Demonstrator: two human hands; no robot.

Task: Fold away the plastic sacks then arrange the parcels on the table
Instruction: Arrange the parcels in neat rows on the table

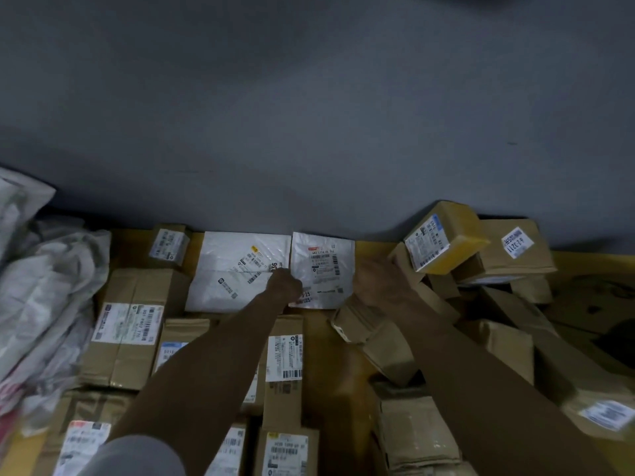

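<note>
Against the far edge of the table (343,341), both hands worked at a small white mailer (324,266) that lay flat, label up, just beside a larger white mailer (237,269). The left hand (285,286) sat on the small mailer's near-left corner, over the seam between the two bags. Its fingers looked curled, but whether they pinched the film or only pressed it could not be told. The right hand (376,281) was at the mailer's right edge, too dark and blurred to show how far it was spread or whether it held anything.

The step in hand seemed to be squaring this mailer into the back row. To do it well, the left side should butt up to the larger mailer without overlapping it. The far side should run along the table's far edge, and the label should stay face up. Thin film would likely crease or ride up if shoved, so sliding it under flat fingers would suit better than dragging it by one corner.

The small mailer looked glossy and wrinkled, with a barcoded label filling most of its face. Along the table's left side, brown cartons (130,328) lay in tidy rows. Toward the right edge, a tilted yellow-taped box (443,238) topped a jumbled heap of cartons (498,338) not yet sorted. Crumpled plastic sacks (51,286) were heaped at the left edge and did not look folded.
</note>
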